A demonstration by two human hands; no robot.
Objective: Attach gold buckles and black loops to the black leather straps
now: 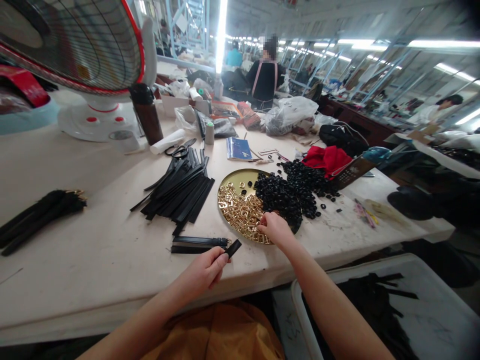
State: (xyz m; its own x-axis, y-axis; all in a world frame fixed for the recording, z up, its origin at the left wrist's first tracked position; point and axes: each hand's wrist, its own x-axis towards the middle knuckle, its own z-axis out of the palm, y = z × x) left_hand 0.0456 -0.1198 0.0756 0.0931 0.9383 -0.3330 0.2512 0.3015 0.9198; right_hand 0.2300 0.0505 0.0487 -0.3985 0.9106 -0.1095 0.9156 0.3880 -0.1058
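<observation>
My left hand point(210, 267) is closed on a short black strap point(234, 248), whose end sticks out past the thumb. My right hand point(275, 227) reaches over a round gold tray point(240, 175), fingers pinched together at a heap of gold buckles point(240, 212); what is between the fingertips is hidden. Black rings point(279, 195) fill the tray's right side and spill onto the table. Just beyond my left hand lie finished-looking black straps point(198, 242) with a gold buckle at one end. Behind them spreads a pile of loose black strips point(178, 190).
A bundle of black straps point(41, 215) lies at the left, below a fan point(75, 45). Scissors point(182, 148), a blue booklet point(239, 149) and a red cloth point(326, 160) sit farther back. A white bin point(431, 295) holding black strips stands at lower right. A person point(264, 80) is across the room.
</observation>
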